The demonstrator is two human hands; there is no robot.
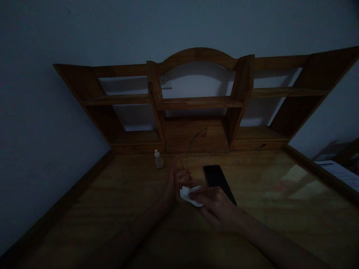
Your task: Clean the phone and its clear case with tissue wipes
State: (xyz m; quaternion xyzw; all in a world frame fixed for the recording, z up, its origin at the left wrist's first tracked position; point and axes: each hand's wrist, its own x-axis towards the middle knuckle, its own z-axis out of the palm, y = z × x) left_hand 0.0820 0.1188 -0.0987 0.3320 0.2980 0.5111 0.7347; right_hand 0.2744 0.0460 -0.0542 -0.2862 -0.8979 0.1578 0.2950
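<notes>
My left hand (171, 183) is closed around a clear phone case (181, 164), its fingers showing through the see-through material. In my right hand (217, 205) a folded white tissue (188, 194) is pinched, and it lies against the lower part of the case. A black phone (218, 179) rests flat on the desk just beyond my right hand, which covers part of its near side. Left of the case stands a small dropper bottle (159, 160) with a white top and a pale label.
The wooden desk (112, 201) has a raised edge on each side. Along its back runs a wooden shelf unit (199, 102) with cubbies and drawers. A wall socket (166, 81) shows behind it. Printed papers (339, 173) lie beyond the right edge. The light is dim.
</notes>
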